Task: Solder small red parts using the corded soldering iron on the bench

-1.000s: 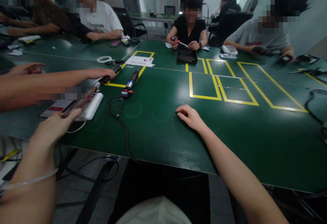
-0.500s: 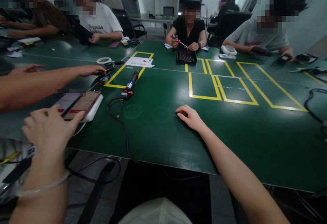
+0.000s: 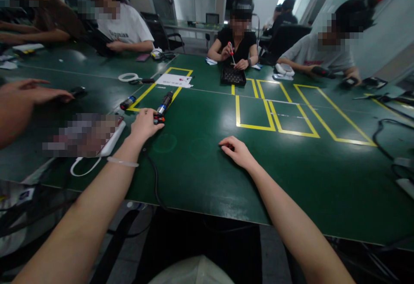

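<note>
Covering part of the near end of a cylindrical tool, the left hand in the head view has its fingers bent downward, and the blur and the angle leave it unclear whether they actually pinch the tool or only rest against it. The tool lies on the green table, dark with a blue band, its far end close to the yellow tape and the paper sheet. A black cable runs past the left wrist toward the table edge.

A sound hold here would be around the banded barrel, thumb opposing the fingers, rather than on the red-and-black end, which looks the more delicate part. Keeping slack in the cable would spare it a tug, and any lift should go straight up so the far end does not scuff the sheet.

The right hand rests on the table well apart from the tool, fingers loosely curled; its palm is hidden, so I cannot tell whether it holds anything. Set nearer, it could steady the barrel.
</note>
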A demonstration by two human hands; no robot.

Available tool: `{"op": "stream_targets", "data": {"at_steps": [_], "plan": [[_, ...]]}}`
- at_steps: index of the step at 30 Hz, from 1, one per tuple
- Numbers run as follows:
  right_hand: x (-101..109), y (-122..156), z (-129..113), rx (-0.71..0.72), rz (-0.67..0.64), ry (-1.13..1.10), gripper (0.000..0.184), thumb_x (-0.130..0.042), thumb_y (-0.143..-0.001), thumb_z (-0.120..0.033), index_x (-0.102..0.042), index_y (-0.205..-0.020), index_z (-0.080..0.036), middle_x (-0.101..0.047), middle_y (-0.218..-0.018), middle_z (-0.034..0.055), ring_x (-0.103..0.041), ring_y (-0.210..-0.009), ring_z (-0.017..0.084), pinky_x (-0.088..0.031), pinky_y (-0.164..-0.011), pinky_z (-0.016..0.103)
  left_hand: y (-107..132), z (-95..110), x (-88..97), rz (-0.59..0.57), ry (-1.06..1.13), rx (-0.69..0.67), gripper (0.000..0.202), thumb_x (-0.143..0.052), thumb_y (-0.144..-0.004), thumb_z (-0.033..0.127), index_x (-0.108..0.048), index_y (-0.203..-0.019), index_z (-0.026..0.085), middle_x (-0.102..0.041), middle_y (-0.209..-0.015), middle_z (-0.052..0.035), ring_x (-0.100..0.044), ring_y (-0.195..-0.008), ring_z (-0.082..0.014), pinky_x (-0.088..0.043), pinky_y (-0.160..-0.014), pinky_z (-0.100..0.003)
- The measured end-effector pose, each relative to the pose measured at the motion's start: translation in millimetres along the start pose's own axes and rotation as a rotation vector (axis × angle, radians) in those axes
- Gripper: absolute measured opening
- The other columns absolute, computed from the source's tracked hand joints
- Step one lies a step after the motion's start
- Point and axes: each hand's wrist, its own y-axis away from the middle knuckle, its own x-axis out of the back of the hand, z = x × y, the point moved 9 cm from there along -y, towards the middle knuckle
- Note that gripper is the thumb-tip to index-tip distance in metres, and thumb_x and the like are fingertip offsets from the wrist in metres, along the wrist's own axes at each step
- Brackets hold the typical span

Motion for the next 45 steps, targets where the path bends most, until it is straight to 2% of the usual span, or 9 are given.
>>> {"op": "stream_targets", "data": {"at_steps": [3, 11, 16, 24, 33, 37, 39, 41, 45], "plan": [[-1, 0, 1, 0.004, -0.005, 0.002, 0.016, -0.058, -0.091, -0.021, -0.068, -0.103, -0.020, -0.065, -0.100, 0.0057, -0.061, -0.084, 0.015, -0.050, -0.079, 0.030, -2, 3, -3.9, 0.016, 0.006, 0.003, 0.054, -0.066, -0.083, 0.044, -0.052, -0.129, 0.019, -0.051, -0.137, -0.0169, -0.058, -0.116, -0.0346, -0.050, -0.091, -0.044], [-2, 0, 0, 0.012, -0.013, 0.016, 0.015, -0.058, -0.091, -0.022, -0.068, -0.102, -0.020, -0.065, -0.100, 0.0054, -0.061, -0.084, 0.015, -0.049, -0.078, 0.030, -5, 12, -10.3, 0.021, -0.035, -0.022, 0.047, -0.057, -0.090, 0.043, -0.051, -0.129, 0.017, -0.059, -0.128, -0.0178, -0.060, -0.112, -0.0342, -0.048, -0.091, -0.043], [-2, 0, -3, 0.007, -0.016, 0.023, 0.015, -0.058, -0.090, -0.020, -0.068, -0.101, -0.020, -0.064, -0.096, 0.0048, -0.061, -0.083, 0.015, -0.049, -0.077, 0.030, -2, 19, -8.1, 0.057, -0.022, -0.025, 0.042, -0.046, -0.095, 0.043, -0.055, -0.125, 0.016, -0.062, -0.123, -0.0194, -0.061, -0.108, -0.0355, -0.048, -0.090, -0.046], [-3, -1, -3, -0.004, -0.022, 0.040, 0.014, -0.059, -0.090, -0.021, -0.068, -0.101, -0.021, -0.064, -0.096, 0.0046, -0.061, -0.083, 0.015, -0.048, -0.077, 0.030, 1, 24, -6.0, 0.090, -0.040, -0.049, 0.038, -0.047, -0.094, 0.043, -0.057, -0.121, 0.018, -0.063, -0.122, -0.0182, -0.061, -0.108, -0.0368, -0.048, -0.087, -0.047], [-2, -1, -3, -0.011, -0.022, 0.052, 0.014, -0.059, -0.090, -0.018, -0.069, -0.100, -0.019, -0.063, -0.093, 0.0048, -0.060, -0.082, 0.016, -0.048, -0.076, 0.030, 26, 62, -8.8, 0.087, -0.063, -0.160, 0.038, -0.044, -0.097, 0.037, -0.057, -0.122, 0.013, -0.062, -0.126, -0.0202, -0.059, -0.110, -0.0354, -0.047, -0.089, -0.045], [-3, -2, -1, -0.003, -0.021, 0.045, 0.015, -0.059, -0.090, -0.019, -0.069, -0.102, -0.018, -0.064, -0.096, 0.0057, -0.060, -0.083, 0.016, -0.048, -0.076, 0.030, 25, 68, -1.3, 0.178, -0.038, -0.155, 0.031, -0.048, -0.095, 0.033, -0.060, -0.114, 0.012, -0.064, -0.122, -0.0199, -0.057, -0.116, -0.0361, -0.040, -0.102, -0.050], [-3, -2, 0, 0.001, -0.021, 0.039, 0.016, -0.060, -0.090, -0.020, -0.069, -0.102, -0.018, -0.065, -0.097, 0.0059, -0.061, -0.083, 0.016, -0.048, -0.077, 0.030, 29, 78, 8.1, 0.250, 0.014, -0.199, 0.028, -0.050, -0.095, 0.031, -0.061, -0.113, 0.013, -0.060, -0.132, -0.0197, -0.053, -0.125, -0.0362, -0.036, -0.107, -0.051], [-3, -1, -1, 0.004, -0.017, 0.035, 0.016, -0.059, -0.090, -0.020, -0.070, -0.102, -0.018, -0.065, -0.097, 0.0060, -0.061, -0.084, 0.016, -0.048, -0.077, 0.030, 36, 99, 11.7, 0.244, 0.122, -0.286, 0.028, -0.049, -0.096, 0.032, -0.061, -0.114, 0.015, -0.062, -0.131, -0.0172, -0.056, -0.122, -0.0336, -0.040, -0.103, -0.048], [1, -2, 1, -0.023, 0.010, -0.040, 0.017, -0.059, -0.091, -0.026, -0.070, -0.101, -0.018, -0.068, -0.097, 0.0058, -0.062, -0.081, 0.016, -0.049, -0.077, 0.030, 66, 166, -1.3, -0.007, 0.466, -0.527, 0.025, -0.055, -0.095, 0.039, -0.066, -0.110, 0.022, -0.073, -0.102, -0.0054, -0.068, -0.093, -0.0218, -0.049, -0.084, -0.032]]}}
